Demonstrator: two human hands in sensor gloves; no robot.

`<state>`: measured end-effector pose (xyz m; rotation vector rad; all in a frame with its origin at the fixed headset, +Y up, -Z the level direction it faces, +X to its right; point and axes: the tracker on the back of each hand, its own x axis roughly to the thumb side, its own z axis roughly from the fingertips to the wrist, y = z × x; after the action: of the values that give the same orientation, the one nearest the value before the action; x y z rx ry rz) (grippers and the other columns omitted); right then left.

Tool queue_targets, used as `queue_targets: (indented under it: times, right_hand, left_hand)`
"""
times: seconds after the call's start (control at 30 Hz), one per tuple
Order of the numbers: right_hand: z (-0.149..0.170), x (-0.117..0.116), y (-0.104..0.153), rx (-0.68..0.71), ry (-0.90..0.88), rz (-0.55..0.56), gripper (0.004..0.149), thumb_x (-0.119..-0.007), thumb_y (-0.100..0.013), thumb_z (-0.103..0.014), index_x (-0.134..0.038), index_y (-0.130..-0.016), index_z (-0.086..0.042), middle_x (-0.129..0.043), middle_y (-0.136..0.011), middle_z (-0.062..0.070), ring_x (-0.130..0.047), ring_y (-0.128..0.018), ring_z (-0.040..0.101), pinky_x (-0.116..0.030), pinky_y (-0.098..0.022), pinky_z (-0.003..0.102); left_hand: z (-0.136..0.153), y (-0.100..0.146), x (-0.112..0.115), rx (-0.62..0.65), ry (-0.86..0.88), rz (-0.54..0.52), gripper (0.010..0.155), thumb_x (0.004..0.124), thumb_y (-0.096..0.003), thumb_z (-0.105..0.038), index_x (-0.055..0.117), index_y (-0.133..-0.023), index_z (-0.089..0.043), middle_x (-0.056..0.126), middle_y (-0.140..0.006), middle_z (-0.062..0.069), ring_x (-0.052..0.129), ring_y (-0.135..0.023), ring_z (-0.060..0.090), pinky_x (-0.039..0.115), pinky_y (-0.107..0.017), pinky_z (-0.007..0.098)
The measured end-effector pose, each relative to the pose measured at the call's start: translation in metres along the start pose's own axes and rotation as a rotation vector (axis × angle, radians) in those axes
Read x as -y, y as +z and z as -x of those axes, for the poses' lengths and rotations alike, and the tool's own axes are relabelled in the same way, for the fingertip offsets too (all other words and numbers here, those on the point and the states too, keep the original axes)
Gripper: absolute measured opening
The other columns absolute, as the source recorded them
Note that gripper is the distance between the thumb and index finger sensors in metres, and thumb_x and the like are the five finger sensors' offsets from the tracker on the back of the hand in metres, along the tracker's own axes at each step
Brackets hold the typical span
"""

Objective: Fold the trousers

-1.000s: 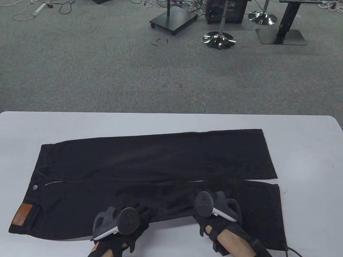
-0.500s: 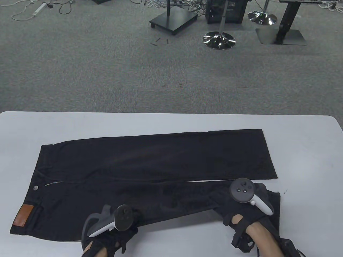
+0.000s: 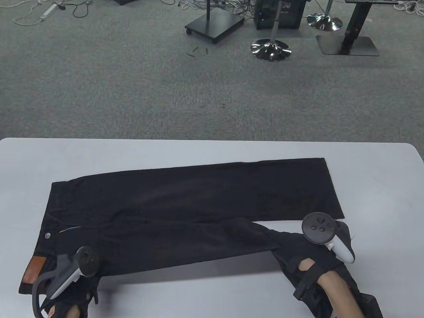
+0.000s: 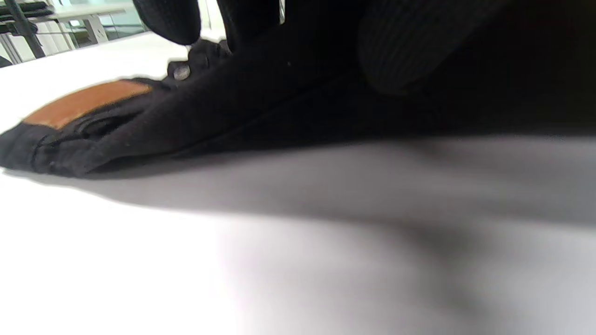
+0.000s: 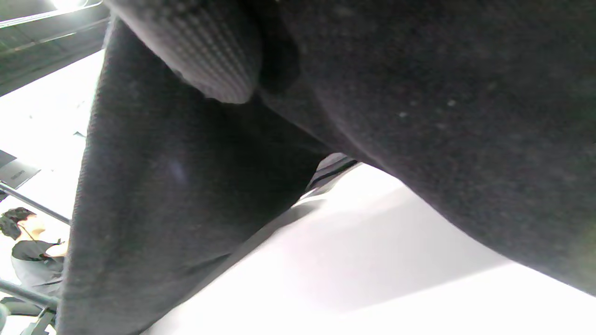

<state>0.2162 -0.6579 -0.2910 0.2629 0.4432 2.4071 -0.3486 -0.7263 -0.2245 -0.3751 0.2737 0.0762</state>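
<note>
- Now the black trousers (image 3: 185, 202) lie across the white counter (image 3: 381, 185), waistband left.
- Right hand (image 3: 318, 261) grips the lifted near leg's hem.
- Left hand (image 3: 73, 281) rests near the waistband; fingers' (image 4: 400, 51) grip unclear.

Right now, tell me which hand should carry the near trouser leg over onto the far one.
Right. The right hand already grips the near leg at its cuff end, lifted; the left hand sits at the waistband.

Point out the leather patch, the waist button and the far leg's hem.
leather patch (image 3: 34, 270): table view, middle of the tan label.
waist button (image 3: 48, 235): table view, on the metal disc.
far leg's hem (image 3: 334, 188): table view, right edge.
</note>
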Motion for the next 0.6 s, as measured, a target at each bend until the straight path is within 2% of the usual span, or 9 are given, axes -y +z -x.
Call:
queue_targets:
  times: [0.1,0.2,0.23,0.37,0.6]
  right_hand:
    - [-0.001,0.007,0.002,-0.064,0.216,0.12,0.046,-0.085,-0.053,-0.031,-0.078,-0.097,-0.017,-0.084,-0.098,0.015,-0.076,-0.094,0.044,-0.05,-0.072,0.067]
    - [0.012,0.017,-0.001,-0.111,0.384,0.198,0.044,-0.086,-0.052,-0.035,-0.082,-0.093,-0.019,-0.09,-0.093,0.011,-0.079,-0.093,0.041,-0.053,-0.071,0.066]
    - [0.022,0.022,-0.002,-0.13,0.354,0.214,0.044,-0.087,-0.052,-0.035,-0.083,-0.092,-0.019,-0.091,-0.092,0.011,-0.079,-0.093,0.041,-0.053,-0.071,0.066]
    - [0.045,0.038,-0.005,-0.155,0.152,0.24,0.044,-0.089,-0.051,-0.036,-0.085,-0.091,-0.017,-0.092,-0.091,0.012,-0.079,-0.092,0.042,-0.053,-0.071,0.066]
    - [0.05,0.069,-0.008,-0.165,0.009,0.253,0.045,-0.09,-0.051,-0.033,-0.083,-0.093,-0.017,-0.088,-0.095,0.013,-0.076,-0.094,0.043,-0.052,-0.071,0.067]
  left_hand:
    - [0.012,0.008,-0.025,0.021,0.09,-0.15,0.052,0.077,-0.0545,-0.05,0.076,-0.104,-0.035,0.069,-0.116,-0.013,0.064,-0.117,0.024,0.054,-0.083,0.059]
    - [0.02,0.016,-0.046,0.041,0.145,-0.284,0.051,0.079,-0.0531,-0.051,0.08,-0.101,-0.034,0.075,-0.112,-0.013,0.068,-0.115,0.023,0.056,-0.083,0.059]
    - [0.023,0.019,-0.054,0.043,0.15,-0.327,0.05,0.079,-0.0523,-0.052,0.082,-0.099,-0.033,0.077,-0.111,-0.013,0.07,-0.115,0.023,0.056,-0.082,0.059]
    - [0.026,0.018,-0.071,0.05,0.149,-0.39,0.05,0.081,-0.0509,-0.052,0.085,-0.096,-0.032,0.082,-0.108,-0.013,0.073,-0.113,0.022,0.057,-0.082,0.059]
    - [0.027,0.004,-0.087,0.054,0.171,-0.455,0.049,0.081,-0.0508,-0.051,0.086,-0.096,-0.032,0.083,-0.107,-0.013,0.075,-0.112,0.022,0.059,-0.082,0.058]
